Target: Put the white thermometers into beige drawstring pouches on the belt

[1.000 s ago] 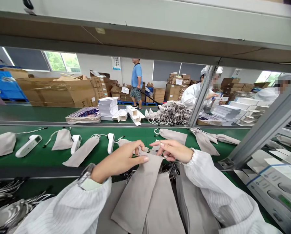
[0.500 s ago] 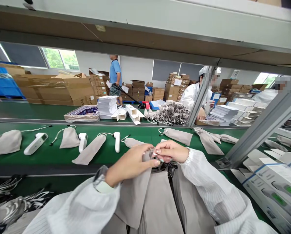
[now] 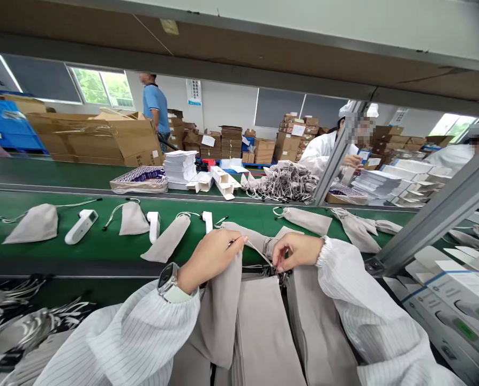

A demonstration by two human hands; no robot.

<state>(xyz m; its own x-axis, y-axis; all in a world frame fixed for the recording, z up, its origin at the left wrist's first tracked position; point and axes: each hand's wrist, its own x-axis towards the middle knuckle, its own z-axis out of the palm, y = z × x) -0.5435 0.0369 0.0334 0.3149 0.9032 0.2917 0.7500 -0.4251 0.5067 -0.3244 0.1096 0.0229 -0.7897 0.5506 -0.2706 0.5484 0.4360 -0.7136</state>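
My left hand [image 3: 214,253] pinches the top of a grey cloth pouch [image 3: 224,311], which hangs down from it. From there a pale cord [image 3: 259,252] stretches to my right hand [image 3: 296,251], whose thumb and finger are closed on its end near dark cord stoppers. Below both hands lie stacks of flat grey pouches [image 3: 266,327]. Behind, on the green conveyor belt [image 3: 103,252], are more pouches [image 3: 167,238] and white handheld devices [image 3: 81,227].
A metal post [image 3: 436,198] slants at the right, beside white printed boxes [image 3: 456,321]. Corded pouches [image 3: 34,343] are heaped at lower left. An overhead shelf [image 3: 239,43] spans the top. Across the belt, a person [image 3: 323,153] in white works by a pouch pile [image 3: 290,181].
My hands have moved apart, drawing the cord out between them. Pouches and devices on the belt appear shifted right. The person in blue has moved left.
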